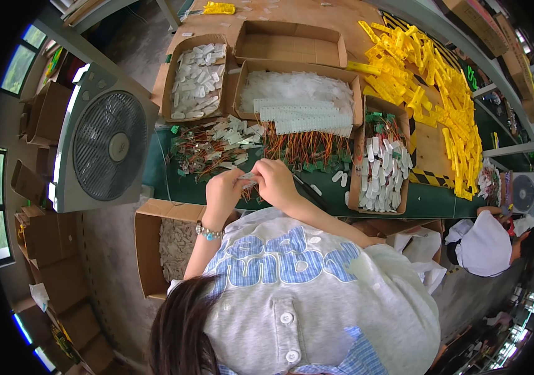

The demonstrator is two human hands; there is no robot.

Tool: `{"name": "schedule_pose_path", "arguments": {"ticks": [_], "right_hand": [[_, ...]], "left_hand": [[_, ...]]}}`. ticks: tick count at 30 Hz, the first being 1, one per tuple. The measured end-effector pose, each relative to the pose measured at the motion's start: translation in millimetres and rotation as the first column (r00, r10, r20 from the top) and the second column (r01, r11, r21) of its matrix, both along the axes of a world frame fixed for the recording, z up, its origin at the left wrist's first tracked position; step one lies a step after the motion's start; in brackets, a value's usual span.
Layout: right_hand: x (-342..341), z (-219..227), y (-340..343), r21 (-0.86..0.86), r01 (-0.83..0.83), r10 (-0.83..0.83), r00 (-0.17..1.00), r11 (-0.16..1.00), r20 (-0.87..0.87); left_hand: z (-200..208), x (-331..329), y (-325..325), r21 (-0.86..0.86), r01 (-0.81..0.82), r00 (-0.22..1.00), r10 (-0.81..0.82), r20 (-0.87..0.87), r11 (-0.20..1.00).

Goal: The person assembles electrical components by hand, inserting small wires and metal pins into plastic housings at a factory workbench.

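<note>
My left hand and my right hand meet over the near edge of the green tabletop. Between their pinched fingertips is a small whitish plastic piece, largely covered by the fingers. Just beyond them lies a loose heap of small boards with orange wires. Strips of white panels rest to its right, with orange wires hanging from their near edge. A few white oval pieces lie right of my right hand, near a dark pen-like tool.
Cardboard trays hold white pieces, clear film-like parts and wired white parts. An empty-looking tray sits behind. Yellow plastic parts pile at right. A fan stands left; another person works at far right.
</note>
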State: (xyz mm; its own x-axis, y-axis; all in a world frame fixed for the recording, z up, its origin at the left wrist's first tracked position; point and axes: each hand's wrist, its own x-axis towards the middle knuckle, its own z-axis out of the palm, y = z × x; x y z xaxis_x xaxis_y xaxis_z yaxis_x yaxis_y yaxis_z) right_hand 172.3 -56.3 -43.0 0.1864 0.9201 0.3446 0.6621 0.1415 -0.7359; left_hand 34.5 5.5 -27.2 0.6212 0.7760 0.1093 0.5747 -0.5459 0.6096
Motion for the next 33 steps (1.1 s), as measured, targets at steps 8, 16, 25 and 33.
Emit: {"name": "schedule_pose_path", "arguments": {"ticks": [8,16,25,33], "right_hand": [[-22,-1,5,0.02,-0.086,0.084,0.991,0.996,0.109],[9,-16,29,-0.293,-0.5,0.189,0.707,0.815,-0.682],[-10,9,44,-0.24,-0.494,0.314,0.789,0.836,-0.529],[-3,16,99,-0.116,-0.373,0.1,0.511,0.92,-0.854]], "left_hand": [[-16,-23,-17,-0.118,-0.225,0.97,0.234,0.069,0.967],[-42,-107,2,-0.116,-0.136,0.985,0.147,0.091,0.984],[-35,-194,4,0.156,-0.456,0.87,0.476,-0.132,0.876],[-16,-199,7,0.22,-0.446,0.869,0.479,-0.127,0.868]]}}
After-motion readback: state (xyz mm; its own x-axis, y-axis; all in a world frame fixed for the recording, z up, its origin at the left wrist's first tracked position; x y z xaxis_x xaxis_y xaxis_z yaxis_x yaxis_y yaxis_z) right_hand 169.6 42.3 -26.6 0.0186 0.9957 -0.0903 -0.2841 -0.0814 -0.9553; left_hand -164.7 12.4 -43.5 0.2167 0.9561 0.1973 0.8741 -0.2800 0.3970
